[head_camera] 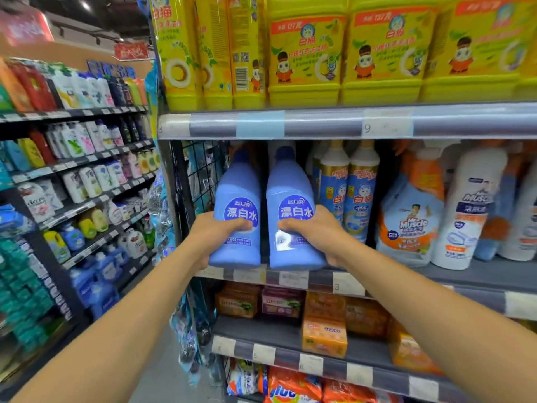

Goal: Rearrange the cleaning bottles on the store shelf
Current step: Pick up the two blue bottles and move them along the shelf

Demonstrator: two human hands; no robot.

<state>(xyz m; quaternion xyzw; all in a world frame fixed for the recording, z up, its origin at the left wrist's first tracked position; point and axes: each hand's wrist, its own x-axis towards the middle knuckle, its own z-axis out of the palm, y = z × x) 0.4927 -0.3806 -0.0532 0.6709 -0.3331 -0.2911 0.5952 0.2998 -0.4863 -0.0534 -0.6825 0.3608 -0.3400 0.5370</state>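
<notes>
**A:** Where do you stand with the shelf?

**B:** You have both hands on work. Your left hand point(213, 238) is wrapped around the left blue bleach bottle point(236, 210), fingers curled across its label, and your right hand point(315, 232) grips the right blue bleach bottle point(292, 210) the same way. Both bottles are upright, side by side with a narrow gap, at the front edge of the middle shelf point(465, 274), just beside the wire side panel point(197, 175).

**A:** So is it nearly done?

**B:** I'd judge you're mid-task. These two face forward and look about level, though I can't tell whether their bases rest on the shelf or hang just above it. To their right, the white-capped toilet cleaner bottles point(348, 187) sit further back, and the Mr Muscle spray refill point(411, 222) and white Mr Muscle bottle point(470, 210) lean unevenly. Those probably still need straightening.
</notes>
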